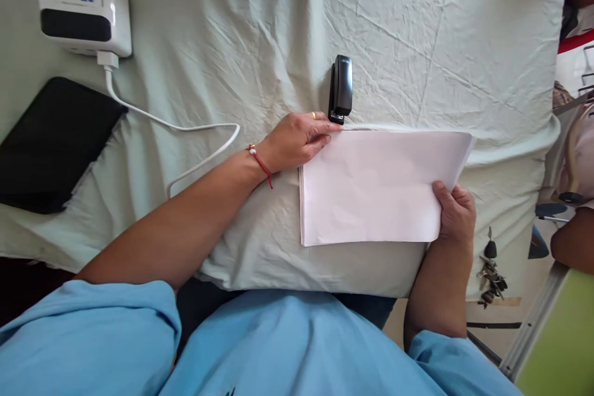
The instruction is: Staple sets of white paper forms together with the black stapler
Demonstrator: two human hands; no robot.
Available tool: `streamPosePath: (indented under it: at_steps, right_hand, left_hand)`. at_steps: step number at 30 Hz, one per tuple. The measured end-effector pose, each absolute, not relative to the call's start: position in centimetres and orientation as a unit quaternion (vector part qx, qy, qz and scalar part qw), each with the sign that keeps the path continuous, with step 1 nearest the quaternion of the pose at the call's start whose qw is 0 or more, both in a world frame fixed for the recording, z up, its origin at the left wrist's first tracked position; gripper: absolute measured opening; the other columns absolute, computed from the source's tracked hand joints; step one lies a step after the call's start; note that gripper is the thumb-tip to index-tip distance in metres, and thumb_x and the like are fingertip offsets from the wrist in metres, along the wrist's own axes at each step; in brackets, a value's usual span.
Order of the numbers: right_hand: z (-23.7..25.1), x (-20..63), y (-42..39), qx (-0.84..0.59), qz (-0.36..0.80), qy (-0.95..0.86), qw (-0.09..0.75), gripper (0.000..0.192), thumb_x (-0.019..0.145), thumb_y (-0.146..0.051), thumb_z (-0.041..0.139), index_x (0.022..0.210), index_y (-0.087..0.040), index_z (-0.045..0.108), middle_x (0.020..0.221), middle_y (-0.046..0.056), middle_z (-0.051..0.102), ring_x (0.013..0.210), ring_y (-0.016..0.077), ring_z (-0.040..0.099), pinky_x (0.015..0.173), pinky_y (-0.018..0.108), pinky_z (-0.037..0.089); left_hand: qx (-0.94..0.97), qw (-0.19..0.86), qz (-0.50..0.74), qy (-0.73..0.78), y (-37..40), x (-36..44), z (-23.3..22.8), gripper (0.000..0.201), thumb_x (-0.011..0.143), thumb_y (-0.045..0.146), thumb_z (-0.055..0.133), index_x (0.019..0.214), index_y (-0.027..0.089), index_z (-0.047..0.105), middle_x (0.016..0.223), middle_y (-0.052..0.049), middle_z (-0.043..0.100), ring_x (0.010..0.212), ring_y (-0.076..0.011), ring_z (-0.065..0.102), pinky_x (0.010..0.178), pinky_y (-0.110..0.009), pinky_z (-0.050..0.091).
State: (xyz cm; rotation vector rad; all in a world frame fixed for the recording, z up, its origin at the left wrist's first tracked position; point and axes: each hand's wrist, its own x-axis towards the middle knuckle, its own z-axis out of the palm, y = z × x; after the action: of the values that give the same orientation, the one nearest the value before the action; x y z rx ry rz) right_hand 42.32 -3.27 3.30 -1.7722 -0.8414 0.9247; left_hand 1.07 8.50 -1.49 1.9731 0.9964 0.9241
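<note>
A stack of white paper [375,185] lies on the pale green cloth [241,62] in front of me. My left hand [299,139] rests flat on the paper's upper left corner, fingertips beside a black stapler [341,88] that lies just above the stack. My right hand [453,211] grips the paper's lower right edge, thumb on top. A red string bracelet circles my left wrist and a ring is on one finger.
A white device [83,0] with a white cable [185,127] sits at the far left, and a black tablet-like slab [51,142] below it. A bunch of keys [490,275] hangs at the right edge. Another person's arm [573,238] shows at far right.
</note>
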Motion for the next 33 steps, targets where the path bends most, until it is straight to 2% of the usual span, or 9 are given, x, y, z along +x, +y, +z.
streamPosePath:
  at_steps: [5,8,12,16,19,24,27,30,33]
  right_hand:
    - [3.2,42.0,-2.8,-0.709,0.372,-0.288,0.526,0.048,0.061,-0.049,0.119,0.093,-0.024,0.094,0.096,0.007,0.094,0.074,0.0213,0.081,0.071,0.033,0.070]
    - [3.2,41.6,-2.6,-0.697,0.358,-0.276,0.556,0.047,0.058,-0.045,0.119,0.090,-0.022,0.093,0.096,0.007,0.094,0.076,0.0186,0.082,0.071,0.028,0.070]
    - [3.1,41.0,-2.4,-0.671,0.321,-0.285,0.604,0.046,0.064,-0.049,0.116,0.090,-0.021,0.092,0.095,0.005,0.092,0.086,0.0181,0.084,0.078,0.027,0.072]
    - [2.7,40.1,-2.2,-0.647,0.272,-0.304,0.644,0.045,0.067,-0.051,0.114,0.092,-0.022,0.091,0.100,0.003,0.093,0.104,0.0194,0.086,0.104,0.031,0.074]
    - [2.3,39.2,-2.4,-0.631,0.260,-0.322,0.657,0.048,0.071,-0.057,0.114,0.096,-0.022,0.093,0.105,0.004,0.094,0.114,0.0224,0.088,0.119,0.037,0.071]
    - [1.8,38.6,-2.9,-0.627,0.275,-0.347,0.641,0.050,0.076,-0.060,0.115,0.101,-0.022,0.095,0.110,0.005,0.095,0.125,0.0247,0.087,0.129,0.040,0.067]
    - [1.6,38.9,-2.8,-0.636,0.256,-0.349,0.639,0.055,0.079,-0.069,0.112,0.097,-0.021,0.092,0.105,0.007,0.093,0.126,0.0264,0.085,0.126,0.041,0.067]
    - [1.3,39.4,-2.5,-0.653,0.257,-0.362,0.614,0.056,0.089,-0.073,0.105,0.095,-0.019,0.090,0.103,0.010,0.091,0.121,0.0265,0.083,0.118,0.040,0.069]
    - [1.1,39.9,-2.3,-0.666,0.271,-0.369,0.589,0.058,0.086,-0.076,0.107,0.094,-0.021,0.090,0.099,0.008,0.089,0.113,0.0252,0.083,0.106,0.038,0.073]
  left_hand:
    - [0.755,0.397,0.382,0.356,8.5,1.1,-1.6,0.032,0.106,0.026,0.078,0.125,0.028,0.104,0.111,-0.007,0.096,0.099,-0.0230,0.089,0.095,-0.033,0.070]
    - [0.748,0.416,0.381,0.349,8.3,0.9,-1.4,0.033,0.106,0.030,0.080,0.129,0.027,0.103,0.117,-0.008,0.098,0.106,-0.0258,0.092,0.104,-0.036,0.073]
    - [0.709,0.442,0.394,0.383,8.3,0.7,-1.7,0.065,0.103,0.044,0.091,0.166,0.029,0.086,0.155,-0.007,0.092,0.147,-0.0359,0.087,0.135,-0.047,0.068]
    - [0.622,0.531,0.439,0.371,8.7,0.8,-2.5,0.101,0.095,0.070,0.106,0.181,0.036,0.064,0.129,-0.005,0.094,0.127,-0.0379,0.094,0.109,-0.049,0.081]
    - [0.575,0.580,0.460,0.347,8.7,1.0,-2.2,0.099,0.090,0.085,0.106,0.167,0.034,0.069,0.123,-0.005,0.093,0.120,-0.0383,0.095,0.094,-0.047,0.083]
    - [0.556,0.580,0.477,0.357,8.5,1.3,-1.1,0.077,0.102,0.094,0.091,0.135,0.025,0.081,0.116,-0.009,0.093,0.124,-0.0404,0.094,0.094,-0.050,0.083]
    - [0.556,0.570,0.485,0.361,8.6,1.5,-1.3,0.076,0.106,0.098,0.082,0.125,0.025,0.082,0.111,-0.008,0.091,0.118,-0.0383,0.095,0.090,-0.049,0.083]
    - [0.573,0.556,0.480,0.363,8.7,1.5,-1.6,0.079,0.107,0.102,0.077,0.128,0.026,0.082,0.111,-0.008,0.090,0.120,-0.0381,0.095,0.089,-0.048,0.082]
    - [0.592,0.534,0.475,0.372,8.6,1.5,-1.6,0.079,0.108,0.102,0.076,0.130,0.026,0.082,0.112,-0.009,0.089,0.123,-0.0389,0.094,0.085,-0.046,0.082]
